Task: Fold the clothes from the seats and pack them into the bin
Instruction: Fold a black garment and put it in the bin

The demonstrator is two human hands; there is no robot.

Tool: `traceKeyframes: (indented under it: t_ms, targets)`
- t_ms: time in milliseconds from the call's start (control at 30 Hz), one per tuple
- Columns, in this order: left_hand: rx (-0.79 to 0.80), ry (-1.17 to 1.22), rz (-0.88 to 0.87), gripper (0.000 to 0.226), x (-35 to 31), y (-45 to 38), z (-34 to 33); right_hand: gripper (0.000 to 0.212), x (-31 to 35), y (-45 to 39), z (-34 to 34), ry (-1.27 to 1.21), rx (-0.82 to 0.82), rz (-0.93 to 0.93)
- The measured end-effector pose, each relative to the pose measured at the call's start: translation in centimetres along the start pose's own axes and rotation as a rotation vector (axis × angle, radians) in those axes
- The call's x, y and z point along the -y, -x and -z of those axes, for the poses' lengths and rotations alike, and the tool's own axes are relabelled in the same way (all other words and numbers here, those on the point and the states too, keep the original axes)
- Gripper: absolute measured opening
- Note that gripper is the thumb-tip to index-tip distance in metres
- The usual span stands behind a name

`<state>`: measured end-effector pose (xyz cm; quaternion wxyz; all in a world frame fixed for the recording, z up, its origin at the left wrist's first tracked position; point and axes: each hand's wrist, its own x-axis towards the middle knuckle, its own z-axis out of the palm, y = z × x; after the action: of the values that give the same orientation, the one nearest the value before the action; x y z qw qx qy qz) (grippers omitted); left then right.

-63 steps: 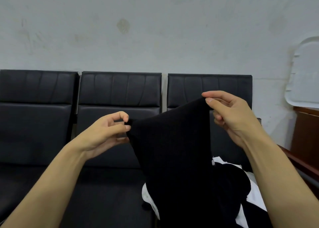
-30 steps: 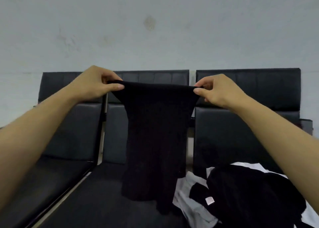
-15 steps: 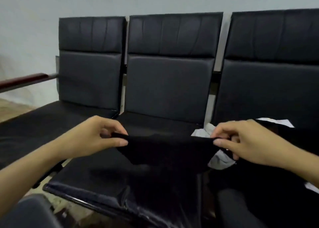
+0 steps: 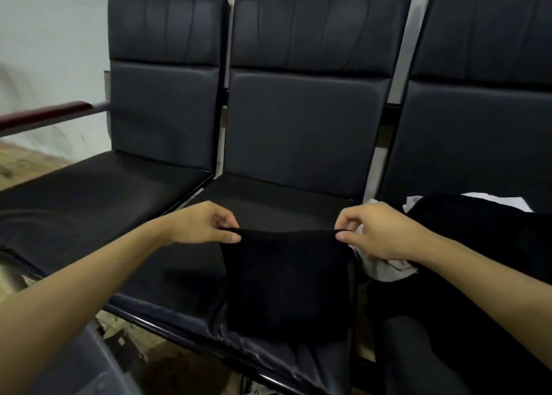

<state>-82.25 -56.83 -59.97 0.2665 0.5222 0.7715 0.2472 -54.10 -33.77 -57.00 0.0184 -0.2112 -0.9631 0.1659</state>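
The garment (image 4: 286, 278) between the left hand (image 4: 203, 227) and the right hand (image 4: 379, 233) is plain black, without pattern. The seats (image 4: 301, 131) behind the hands are black with a dull shine. Just right of the right hand lies a pile of clothes (image 4: 478, 230), black with white parts. Far left of the left hand, the armrest (image 4: 44, 115) is dark red-brown.

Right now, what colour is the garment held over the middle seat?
Plain black garment, seen best in the head view.

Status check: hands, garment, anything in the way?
Left hand and right hand pinch black garment by top corners. Garment over middle seat. Clothes pile beside it.
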Motion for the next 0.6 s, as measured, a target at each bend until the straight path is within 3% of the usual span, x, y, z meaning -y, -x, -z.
traceKeyframes:
  t_ms: [200, 367, 433, 500, 600]
  targets:
    - [-0.004, -0.116, 0.144, 0.012, 5.6, -6.0, -2.2, 0.004, -2.6, -8.3, -4.7, 0.175, 0.075, -0.017]
    - [-0.058, -0.301, 0.194, 0.019, 8.1, -6.8, -4.2, 0.005, -4.7, -9.8, -8.6, 0.179, 0.079, -0.045]
    - [-0.157, -0.490, 0.177, 0.038, 7.7, -5.8, -5.1, 0.018, -5.1, -9.5, -9.0, 0.126, 0.031, -0.067]
    - [-0.219, -0.517, 0.097, 0.052, 5.9, -3.7, -6.1, 0.040, -4.6, -8.7, -8.6, 0.062, 0.040, -0.142]
    - [-0.106, -0.488, -0.002, 0.061, 2.6, 0.1, -7.8, 0.055, -3.3, -6.2, -7.8, 0.145, 0.133, -0.249]
